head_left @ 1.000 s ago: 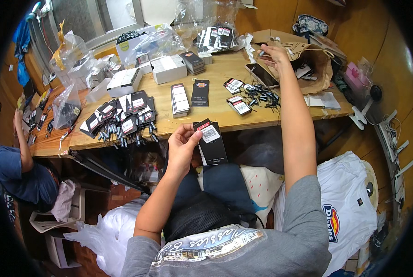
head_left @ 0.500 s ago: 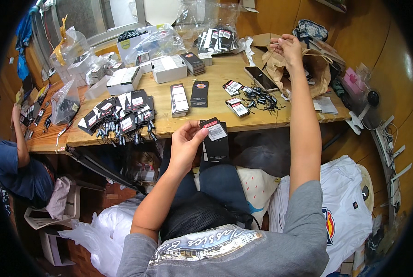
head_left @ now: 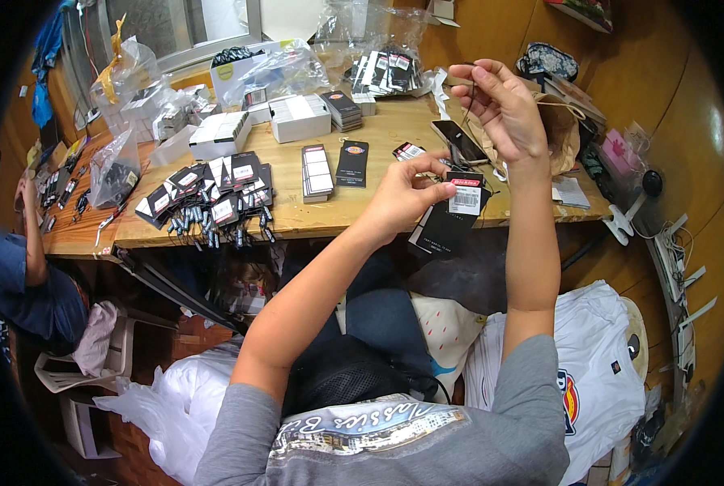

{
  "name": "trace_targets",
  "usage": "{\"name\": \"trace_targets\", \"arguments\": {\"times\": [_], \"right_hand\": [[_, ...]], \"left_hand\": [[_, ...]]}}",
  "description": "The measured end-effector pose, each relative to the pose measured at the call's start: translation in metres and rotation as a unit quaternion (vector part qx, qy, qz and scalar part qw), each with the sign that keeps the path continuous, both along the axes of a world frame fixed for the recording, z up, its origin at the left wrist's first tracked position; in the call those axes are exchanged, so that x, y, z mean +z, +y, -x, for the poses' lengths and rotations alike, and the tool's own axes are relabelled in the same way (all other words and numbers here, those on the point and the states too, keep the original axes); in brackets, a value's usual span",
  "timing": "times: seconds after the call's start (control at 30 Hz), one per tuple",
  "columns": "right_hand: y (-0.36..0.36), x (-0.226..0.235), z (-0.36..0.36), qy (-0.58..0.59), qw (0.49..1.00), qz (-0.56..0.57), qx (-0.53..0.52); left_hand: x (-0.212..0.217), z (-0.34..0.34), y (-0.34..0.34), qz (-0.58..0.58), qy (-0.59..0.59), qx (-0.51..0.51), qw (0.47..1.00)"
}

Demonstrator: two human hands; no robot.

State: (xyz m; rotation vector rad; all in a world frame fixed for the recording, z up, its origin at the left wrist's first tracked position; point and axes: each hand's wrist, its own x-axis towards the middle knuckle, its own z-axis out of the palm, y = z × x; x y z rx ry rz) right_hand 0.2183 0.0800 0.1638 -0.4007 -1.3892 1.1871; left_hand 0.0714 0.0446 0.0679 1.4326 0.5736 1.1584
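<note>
My left hand [head_left: 402, 198] pinches a pair of black hang tags [head_left: 447, 227] between thumb and fingers; the front one carries a white barcode sticker. Above and to the right, my right hand [head_left: 504, 117] is raised, its thumb and index finger closed on a thin black hang-tag string [head_left: 470, 91] that hangs down. Whether its lower end runs through the tags cannot be made out. Just left of my left hand lie a single black tag [head_left: 351, 164] and a stack of white-labelled tags [head_left: 317, 172]. A white-stickered tag [head_left: 408, 151] shows partly behind my left fingers.
Strung tags [head_left: 244, 174] lie heaped at the table's front left. Behind them stand white card boxes [head_left: 300, 121] and a black tag stack [head_left: 342, 109]. A phone [head_left: 459, 142] and paper bag [head_left: 563, 125] are at right. Another person's arm [head_left: 34, 231] reaches in far left.
My left hand has carried the tags right and up, close beneath my right hand. My right hand has turned its palm more into view, and the black string now shows hanging from it.
</note>
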Motion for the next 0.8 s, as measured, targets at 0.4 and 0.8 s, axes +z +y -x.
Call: {"name": "trace_targets", "arguments": {"times": [0.4,0.8], "right_hand": [[-0.034,-0.042,0.017,0.131,0.976,0.071,0.159],[-0.065,-0.076,0.032,0.152,0.983,0.084,0.057]], "left_hand": [[-0.041,0.028,-0.049,0.009,-0.028,-0.016,0.999],[-0.058,0.06,-0.073,0.041,-0.048,0.059,0.996]]}}
